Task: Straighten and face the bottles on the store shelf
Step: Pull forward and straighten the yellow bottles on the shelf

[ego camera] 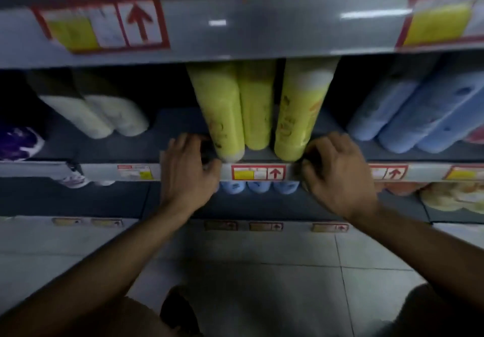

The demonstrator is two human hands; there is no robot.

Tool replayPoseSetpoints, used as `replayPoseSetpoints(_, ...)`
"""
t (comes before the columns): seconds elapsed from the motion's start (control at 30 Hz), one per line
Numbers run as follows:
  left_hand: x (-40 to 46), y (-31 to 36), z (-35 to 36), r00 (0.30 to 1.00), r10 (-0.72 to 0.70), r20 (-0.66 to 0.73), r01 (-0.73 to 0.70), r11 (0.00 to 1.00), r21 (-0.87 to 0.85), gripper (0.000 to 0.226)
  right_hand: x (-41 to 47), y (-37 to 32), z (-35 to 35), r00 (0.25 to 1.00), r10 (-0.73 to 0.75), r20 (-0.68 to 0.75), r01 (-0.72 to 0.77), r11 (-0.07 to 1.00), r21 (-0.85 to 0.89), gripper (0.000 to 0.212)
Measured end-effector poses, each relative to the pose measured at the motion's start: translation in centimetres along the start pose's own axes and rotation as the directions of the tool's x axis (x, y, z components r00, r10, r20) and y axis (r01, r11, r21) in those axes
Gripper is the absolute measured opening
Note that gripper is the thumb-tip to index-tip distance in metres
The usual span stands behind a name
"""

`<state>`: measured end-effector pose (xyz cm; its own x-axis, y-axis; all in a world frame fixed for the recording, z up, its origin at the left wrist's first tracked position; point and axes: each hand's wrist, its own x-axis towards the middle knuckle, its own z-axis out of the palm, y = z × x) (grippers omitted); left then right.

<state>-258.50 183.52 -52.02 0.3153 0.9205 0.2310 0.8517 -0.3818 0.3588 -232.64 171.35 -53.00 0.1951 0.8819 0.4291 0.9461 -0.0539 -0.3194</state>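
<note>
Three yellow bottles stand at the front of the middle shelf [183,171]: a left yellow bottle [220,111], a middle one [256,106] set slightly further back, and a right one [298,111]. My left hand [187,169] is at the base of the left bottle, fingers curled against its lower side. My right hand [337,171] is beside the base of the right bottle, fingers bent towards it. The frame is blurred, so I cannot make out a firm grip on either bottle.
White bottles [104,114] stand to the left, blue bottles [408,116] to the right. A purple item [18,143] is at the far left. The upper shelf edge [262,25] overhangs the bottle tops. Lower shelves hold blue caps [259,187]. Tiled floor lies below.
</note>
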Motion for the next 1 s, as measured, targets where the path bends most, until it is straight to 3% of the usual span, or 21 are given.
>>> replayPoseSetpoints(0.1, -0.1, 0.6, -0.7, 0.999, -0.052, 0.000, 0.052, 0.997, -0.055, 0.034, -0.5, -0.3, -0.4, 0.999, -0.003, -0.039, 0.003, 1.000, -0.023, 0.018)
replayPoseSetpoints(0.23, -2.5, 1.2, -2.4, 0.993, -0.099, 0.059, 0.111, 0.955, -0.274, 0.036, -2.4, -2.2, -2.1, 0.996, 0.080, -0.034, -0.081, 0.996, -0.025, 0.023)
replayPoseSetpoints(0.33, -4.2, 1.3, -3.4, 0.995, -0.068, 0.078, 0.089, 0.947, -0.309, 0.041, -3.6, -3.5, -3.6, 0.994, 0.090, 0.063, -0.086, 0.994, -0.061, 0.031)
replayPoseSetpoints(0.47, -5.4, 1.9, -5.1, 0.987, -0.129, 0.099, 0.158, 0.904, -0.397, 0.043, -4.1, -5.0, -6.4, 0.966, 0.173, 0.194, -0.159, 0.984, -0.084, 0.037)
replayPoseSetpoints(0.73, -8.0, 2.1, -8.5, 0.977, -0.174, 0.120, 0.209, 0.880, -0.427, 0.046, -6.3, -6.6, -10.1, 0.940, 0.255, 0.228, -0.247, 0.967, -0.065, 0.041)
replayPoseSetpoints(1.0, -6.2, 1.6, -7.3, 0.969, -0.221, 0.111, 0.247, 0.891, -0.381, 0.049, -3.6, -4.6, -6.5, 0.948, 0.222, 0.228, -0.227, 0.974, -0.006, 0.048)
